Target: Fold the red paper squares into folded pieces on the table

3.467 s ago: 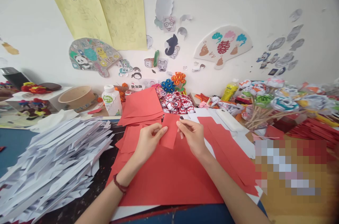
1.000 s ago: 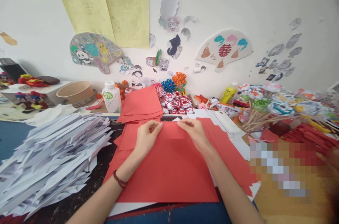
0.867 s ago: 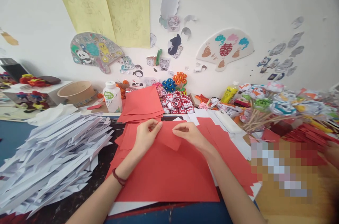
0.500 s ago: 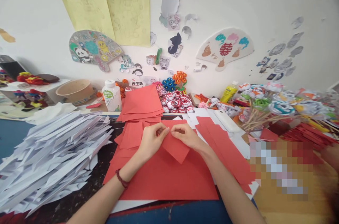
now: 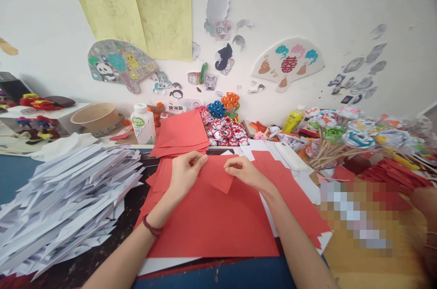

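while red paper [image 5: 217, 176] is held, white strips [image 5: 75, 202] crowd nearby.

The left forearm [image 5: 133, 241] and right forearm [image 5: 295, 230], both bare, reach forward from the bottom of the view and slant inward. The left hand [image 5: 185, 173] is curled, its thumb and index finger pinched at the tips. The right hand [image 5: 246, 173] faces it, thumb and index finger likewise pinched, with its back upward. The two hands are near each other but apart, roughly level.
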### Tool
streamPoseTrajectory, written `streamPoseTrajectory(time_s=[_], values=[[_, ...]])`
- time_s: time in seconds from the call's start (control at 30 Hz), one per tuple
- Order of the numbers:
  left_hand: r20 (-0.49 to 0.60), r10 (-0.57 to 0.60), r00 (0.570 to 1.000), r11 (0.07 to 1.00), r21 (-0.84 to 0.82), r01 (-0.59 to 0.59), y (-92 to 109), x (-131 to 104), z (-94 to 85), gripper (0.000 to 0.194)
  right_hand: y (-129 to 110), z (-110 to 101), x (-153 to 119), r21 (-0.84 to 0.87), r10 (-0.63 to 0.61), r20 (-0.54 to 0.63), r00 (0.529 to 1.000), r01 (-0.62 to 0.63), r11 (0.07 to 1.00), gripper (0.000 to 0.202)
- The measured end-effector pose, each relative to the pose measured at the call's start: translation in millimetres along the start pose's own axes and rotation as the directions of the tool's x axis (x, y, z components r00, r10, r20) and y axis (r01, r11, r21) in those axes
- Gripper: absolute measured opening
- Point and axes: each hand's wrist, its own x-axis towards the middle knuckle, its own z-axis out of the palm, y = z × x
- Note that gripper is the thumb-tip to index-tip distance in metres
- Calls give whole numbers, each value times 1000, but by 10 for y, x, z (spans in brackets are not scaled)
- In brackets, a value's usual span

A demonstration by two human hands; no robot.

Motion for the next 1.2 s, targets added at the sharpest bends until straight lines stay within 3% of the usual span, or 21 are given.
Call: streamPoseTrajectory(time_s=[0.2,0.67,0.73,0.83,0.9,0.97,1.07,1.2], values=[[-51,-56,997,998,16,57,9,18,-42,29,37,-59,-10,3,80,48,996,-80,997,14],[-55,-53,997,995,-83,49,-27,-2,-1,28,-13,-139,-72,-95,92,31,995,-89,992,14],[-106,-71,992,993,-104,60,-51,23,-38,29,21,-155,-68,-172,118,-26,993,-121,978,16],[-183,-112,977,984,-160,83,-93,61,-83,31,49,-144,-38,-252,107,-222,969,-163,954,17],[-157,-129,979,982,-157,104,-102,65,-77,32,19,-93,-17,-212,29,-343,939,-108,971,16],[-98,-124,987,988,-102,114,-92,50,-43,31,-54,-2,-10,-172,-72,-379,923,6,985,24],[-28,-96,995,995,-46,94,-72,19,23,29,-177,171,-36,-265,-191,-232,954,127,956,49],[6,-68,998,993,-91,69,-92,14,66,27,-212,341,-83,-467,-189,-96,977,124,876,69]])
